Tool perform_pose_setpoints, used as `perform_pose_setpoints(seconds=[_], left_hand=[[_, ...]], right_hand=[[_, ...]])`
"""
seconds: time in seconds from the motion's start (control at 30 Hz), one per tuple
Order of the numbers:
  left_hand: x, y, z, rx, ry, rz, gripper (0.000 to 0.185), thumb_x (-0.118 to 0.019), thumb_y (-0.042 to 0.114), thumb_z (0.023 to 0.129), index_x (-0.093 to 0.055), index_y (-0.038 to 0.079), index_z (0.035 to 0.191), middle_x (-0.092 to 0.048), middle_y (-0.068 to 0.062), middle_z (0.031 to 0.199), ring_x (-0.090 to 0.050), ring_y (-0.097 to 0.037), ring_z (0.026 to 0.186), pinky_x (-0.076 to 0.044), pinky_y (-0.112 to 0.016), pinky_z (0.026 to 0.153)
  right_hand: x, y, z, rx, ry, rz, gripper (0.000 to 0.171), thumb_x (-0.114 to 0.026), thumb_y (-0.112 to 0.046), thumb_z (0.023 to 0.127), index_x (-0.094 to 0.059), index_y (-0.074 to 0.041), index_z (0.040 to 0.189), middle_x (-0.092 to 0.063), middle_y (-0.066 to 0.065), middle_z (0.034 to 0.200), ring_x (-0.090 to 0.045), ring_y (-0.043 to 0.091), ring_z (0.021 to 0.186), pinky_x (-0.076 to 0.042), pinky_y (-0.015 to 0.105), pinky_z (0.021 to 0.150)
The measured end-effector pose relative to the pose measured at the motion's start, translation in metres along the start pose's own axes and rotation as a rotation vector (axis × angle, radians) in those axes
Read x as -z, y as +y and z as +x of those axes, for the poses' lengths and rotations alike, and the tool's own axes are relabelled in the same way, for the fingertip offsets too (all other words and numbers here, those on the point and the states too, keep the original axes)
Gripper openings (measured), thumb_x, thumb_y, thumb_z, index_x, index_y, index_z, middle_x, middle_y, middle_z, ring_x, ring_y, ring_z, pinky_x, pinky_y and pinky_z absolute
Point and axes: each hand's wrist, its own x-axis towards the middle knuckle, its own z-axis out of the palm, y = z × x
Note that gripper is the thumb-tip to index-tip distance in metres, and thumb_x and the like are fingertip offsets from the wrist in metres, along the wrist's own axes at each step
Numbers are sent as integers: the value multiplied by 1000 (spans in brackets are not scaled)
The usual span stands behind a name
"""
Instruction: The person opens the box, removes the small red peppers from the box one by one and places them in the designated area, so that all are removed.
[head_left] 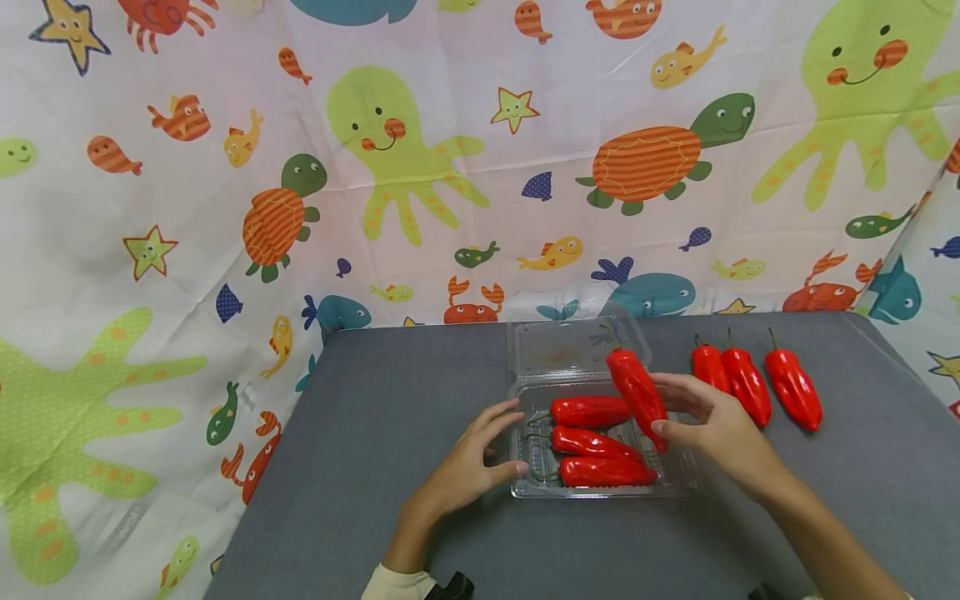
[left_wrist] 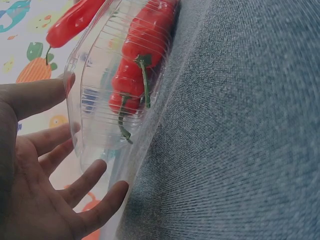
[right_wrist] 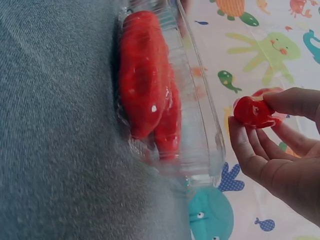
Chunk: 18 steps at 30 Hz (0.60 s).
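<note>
A clear plastic clamshell tray (head_left: 525, 487) sits open on the grey table, with three red peppers (head_left: 592, 411) lying side by side in it. My left hand (head_left: 480, 454) rests against the tray's left edge (left_wrist: 75, 145), fingers straight and spread. My right hand (head_left: 701, 421) pinches a fourth red pepper (head_left: 637, 385) by its lower end (right_wrist: 252, 111), holding it tilted above the tray's right side. In the right wrist view the tray (right_wrist: 200, 130) lies just left of the held pepper.
Three more red peppers (head_left: 750, 385) lie in a row on the grey table (head_left: 390, 400) to the right of the tray. The tray's open lid (head_left: 570, 343) lies behind it. A sea-creature patterned curtain (head_left: 390, 150) hangs behind the table.
</note>
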Motion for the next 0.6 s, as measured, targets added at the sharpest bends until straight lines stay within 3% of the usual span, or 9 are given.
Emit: perform_pose_setpoints(seconds=[0.13, 0.37, 0.6], left_hand=[[0, 0, 0, 3, -1, -7, 71, -76, 37, 95, -50, 17, 159, -31, 10, 170, -36, -22, 152, -49, -57, 111], [0, -1, 0, -3, 0, -1, 73, -76, 40, 95, -49, 18, 159, -31, 11, 171, -36, -22, 152, -49, -56, 110], [0, 1, -1, 2, -1, 2, 72, -76, 40, 95, -50, 19, 158, -31, 12, 170, -36, -21, 153, -50, -55, 110]], right_hand=[[5, 0, -2, -21, 20, 4, 66, -74, -20, 100, -45, -10, 158, -56, 23, 150, -58, 39, 127, -64, 38, 80], [16, 6, -5, 14, 81, 2, 64, -73, -22, 102, -45, -7, 158, -61, 14, 141, -65, 0, 108, -65, 37, 79], [28, 13, -9, -30, 124, 2, 68, -73, -25, 101, -42, -6, 159, -60, -12, 129, -64, -3, 106, -65, 35, 77]])
